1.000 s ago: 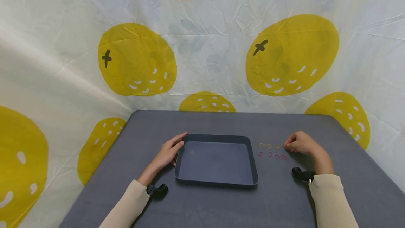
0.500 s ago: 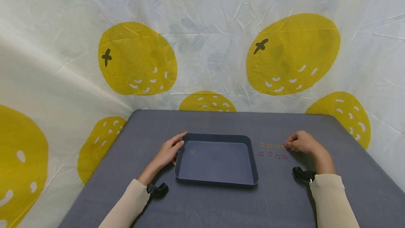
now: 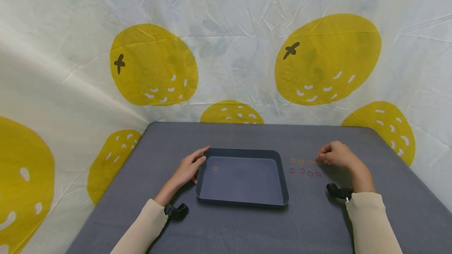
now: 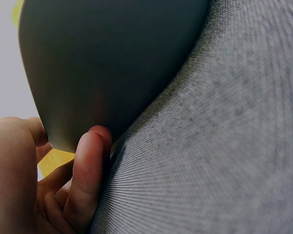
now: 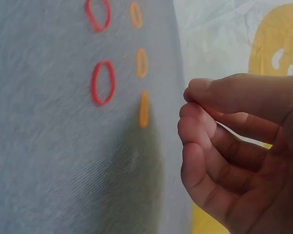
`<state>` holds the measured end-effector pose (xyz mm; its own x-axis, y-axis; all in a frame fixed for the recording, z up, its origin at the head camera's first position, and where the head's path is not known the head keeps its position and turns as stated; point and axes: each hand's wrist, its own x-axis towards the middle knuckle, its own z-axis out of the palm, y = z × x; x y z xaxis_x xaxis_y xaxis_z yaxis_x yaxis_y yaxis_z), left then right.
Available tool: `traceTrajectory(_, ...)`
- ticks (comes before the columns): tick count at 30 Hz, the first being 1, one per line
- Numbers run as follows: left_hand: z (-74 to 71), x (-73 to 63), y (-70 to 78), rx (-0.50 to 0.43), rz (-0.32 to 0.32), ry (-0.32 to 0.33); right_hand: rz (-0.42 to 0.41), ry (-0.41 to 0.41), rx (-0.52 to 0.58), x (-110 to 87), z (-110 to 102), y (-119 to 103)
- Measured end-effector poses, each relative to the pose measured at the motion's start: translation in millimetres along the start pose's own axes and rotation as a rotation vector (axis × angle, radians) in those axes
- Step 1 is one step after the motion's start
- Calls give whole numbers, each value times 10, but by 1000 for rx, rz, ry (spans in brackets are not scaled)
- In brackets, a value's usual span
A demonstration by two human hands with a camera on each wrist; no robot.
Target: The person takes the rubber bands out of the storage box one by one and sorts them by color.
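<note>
My left hand [image 3: 187, 169] grips the left side of a dark grey rectangular tray [image 3: 243, 185], thumb at the rim. In the left wrist view, a fingertip presses against the outside of the tray wall [image 4: 107, 63]. One small orange rubber band [image 3: 215, 168] lies inside the tray, near its far left. My right hand [image 3: 336, 154] hovers beside the last orange rubber band [image 5: 144, 109] of a row on the table. Its fingers are curled, thumb against the index finger, with nothing visible between them. Nearer to me runs a row of red rubber bands [image 5: 94, 87].
Both rows lie just right of the tray, on a grey cloth-covered table [image 3: 243, 230]. A white curtain [image 3: 236, 50] printed with yellow fruit hangs behind the table and on its left. Black wrist cameras are strapped on both wrists.
My right hand has risen a little off the end orange rubber band, which now lies on the table in fuller view. The left hand and the tray have stayed in place.
</note>
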<state>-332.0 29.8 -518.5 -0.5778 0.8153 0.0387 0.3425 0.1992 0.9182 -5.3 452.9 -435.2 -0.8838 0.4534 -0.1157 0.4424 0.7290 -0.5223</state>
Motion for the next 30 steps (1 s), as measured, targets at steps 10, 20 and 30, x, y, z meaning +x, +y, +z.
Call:
traceTrajectory(10,4,5,7,11,-6,14,-75,24,9,17,-34,-338)
traceTrajectory(20,7,-9,13,5,-3,10,-185,13,12,42,87,-830)
traceTrajectory(30,19,1,2,11,3,17,-279,-17,7,93,277,-1342)
